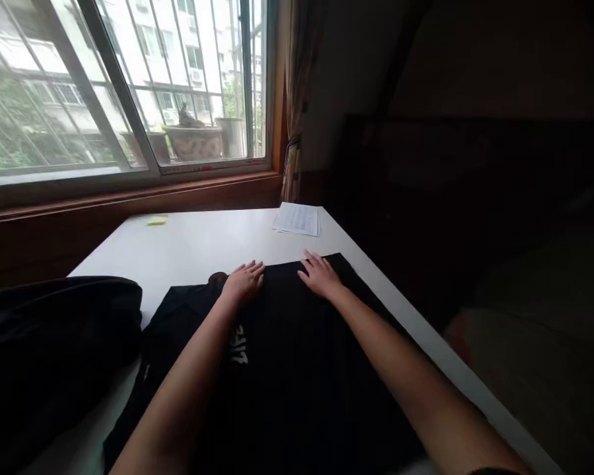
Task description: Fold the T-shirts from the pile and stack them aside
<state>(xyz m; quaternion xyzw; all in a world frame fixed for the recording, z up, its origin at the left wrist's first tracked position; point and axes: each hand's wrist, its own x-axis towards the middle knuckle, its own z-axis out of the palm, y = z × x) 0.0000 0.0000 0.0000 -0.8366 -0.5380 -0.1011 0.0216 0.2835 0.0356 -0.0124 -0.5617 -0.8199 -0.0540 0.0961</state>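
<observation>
Far left of the left fingers: 1 dark cloth (59, 343), heaped, no mark legible. Beyond the left fingers, up and to their left: 1 small yellow pad (157, 220) on the white table (202, 237); no writing can be made out on it.

The black garment (287, 363), apparently a shirt, lies spread beneath the fingers and runs back from them towards the wearer. Small pale print (146, 371) nearer the wearer than the left fingers, and to their left: illegible. Just left of the left fingers, at the garment's edge: 1 brown round object (218, 278), unidentified. Just behind the left hand (245, 280): larger white lettering (238, 344), turned sideways, partly beside the forearm; wording not confirmed. No brand established.

Left fingers: extended, laid at the far edge, no grip visible. Right hand (321, 274): fingers fanned flat over the same edge, thumb out, nothing pinched. Beyond the right fingers: printed sheets (297, 219), text too small to read.

Assessment: the step appears to be flattening the garment. The next move calls for even palm pressure, or a pinch on the far edge.
</observation>
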